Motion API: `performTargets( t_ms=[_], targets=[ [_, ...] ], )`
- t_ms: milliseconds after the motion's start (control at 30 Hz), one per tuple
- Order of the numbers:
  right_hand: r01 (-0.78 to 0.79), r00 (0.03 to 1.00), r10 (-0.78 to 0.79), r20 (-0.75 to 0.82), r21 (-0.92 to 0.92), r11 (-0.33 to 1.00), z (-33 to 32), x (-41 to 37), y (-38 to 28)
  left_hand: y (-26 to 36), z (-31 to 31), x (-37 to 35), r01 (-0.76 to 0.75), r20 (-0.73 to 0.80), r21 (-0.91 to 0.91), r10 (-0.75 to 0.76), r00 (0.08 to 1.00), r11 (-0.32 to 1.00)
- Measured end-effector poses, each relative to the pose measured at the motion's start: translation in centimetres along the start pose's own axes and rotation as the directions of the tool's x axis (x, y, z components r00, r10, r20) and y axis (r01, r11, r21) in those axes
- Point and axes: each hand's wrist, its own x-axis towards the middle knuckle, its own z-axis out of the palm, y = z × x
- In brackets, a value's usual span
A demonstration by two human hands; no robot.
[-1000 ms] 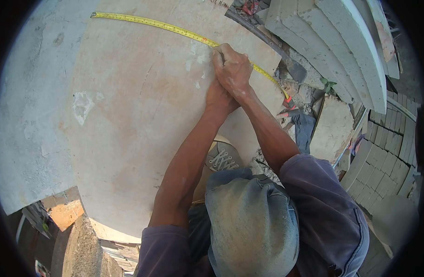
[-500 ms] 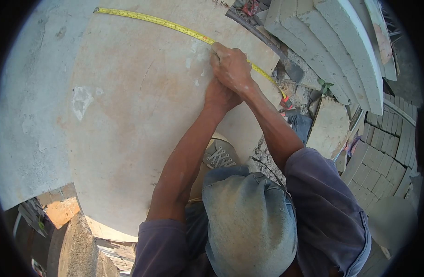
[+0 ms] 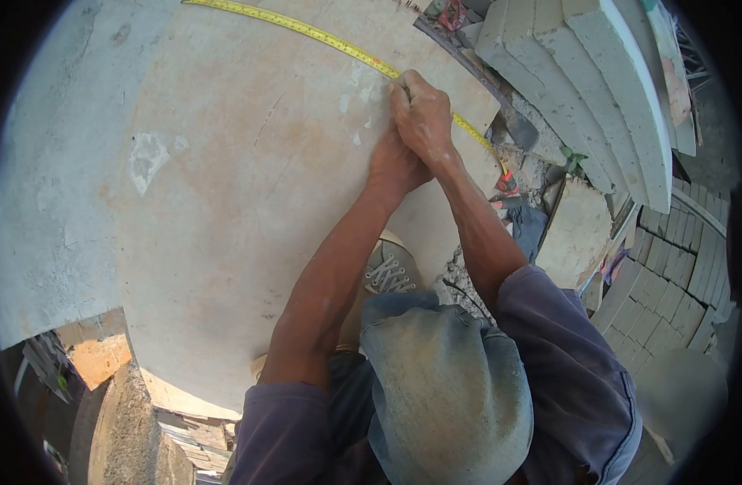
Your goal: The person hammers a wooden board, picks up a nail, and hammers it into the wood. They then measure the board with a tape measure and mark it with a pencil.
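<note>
A yellow tape measure (image 3: 322, 36) lies stretched over a large pale sheet (image 3: 225, 178), its red and black case (image 3: 507, 183) at the sheet's right edge. My right hand (image 3: 423, 115) is closed over the blade, which runs beneath it and comes out on the far side. Tucked against the underside of my right hand and wrist is my left hand (image 3: 397, 160). Its fingers are mostly hidden, so I cannot make out whether they hold anything. A grey laced shoe (image 3: 391, 267) rests on the sheet below my hands.
Several thick grey slabs (image 3: 581, 89) lean at the upper right. Rubble and a dark cloth (image 3: 526, 226) lie along the sheet's right edge. Stacked grey blocks (image 3: 662, 267) stand farther right. At the lower left are an orange-brown piece (image 3: 100, 360) and a rough concrete edge (image 3: 128, 428).
The view has shifted slightly, so the upper tape and hands appear farther right, and the blade's far end sits at the top edge. Both hands keep nearly the same pose at the tape.
</note>
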Motion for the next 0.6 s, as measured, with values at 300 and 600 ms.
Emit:
performTargets(
  t_ms=[300, 600],
  targets=[
    [-0.060, 0.998, 0.060, -0.001, 0.057, 0.997, 0.1, 0.5, -0.5, -0.1, 0.0, -0.1, -0.044, 0.022, 0.168, 0.041, 0.999, 0.985],
    [0.152, 0.988, -0.142, 0.056, -0.359, 0.921, 0.8, -1.7, -1.2, 0.0, -1.6, -0.7, -0.068, -0.235, -0.069, 0.050, 0.971, 0.995]
  ],
)
